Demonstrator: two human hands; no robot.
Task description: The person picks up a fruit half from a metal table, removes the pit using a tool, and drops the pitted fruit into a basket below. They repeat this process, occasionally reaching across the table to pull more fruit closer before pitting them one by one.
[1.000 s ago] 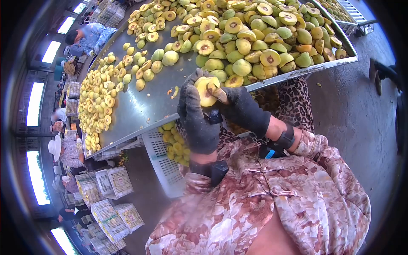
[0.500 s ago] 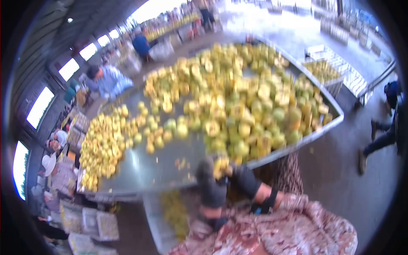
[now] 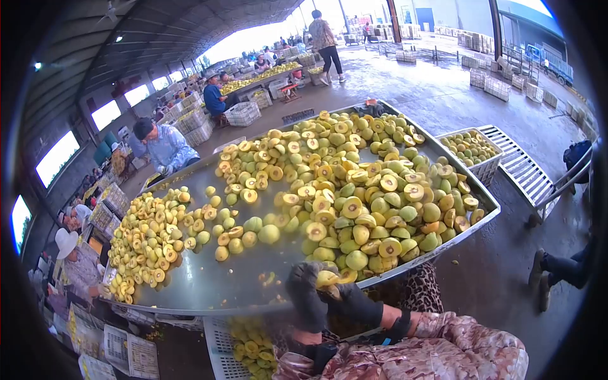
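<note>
My left hand (image 3: 305, 294), in a dark glove, is closed around a yellow peach half (image 3: 328, 278) at the near edge of the metal table. Close beside it, my right hand (image 3: 356, 303), also dark-gloved, has its fingers bent in at the fruit; whether it grips a small tool is hidden. Beyond my hands, a large heap of green-yellow peach halves (image 3: 386, 221) covers the right part of the table (image 3: 221, 282). Many show brown centres. Another pile of peach halves (image 3: 149, 231) lies at the table's left end.
Below the near edge stands a white crate (image 3: 218, 354) with peach halves inside. A person in a light blue shirt (image 3: 171, 149) works across the table. One in a white hat (image 3: 66, 244) sits at left. A filled crate (image 3: 484, 164) and slatted cart (image 3: 519, 168) stand right; someone's legs (image 3: 560, 269) are nearby.
The view has tilted slightly and become sharper. My hands stay together at the near edge around the fruit. At right, the other person's legs appear lower in view.
</note>
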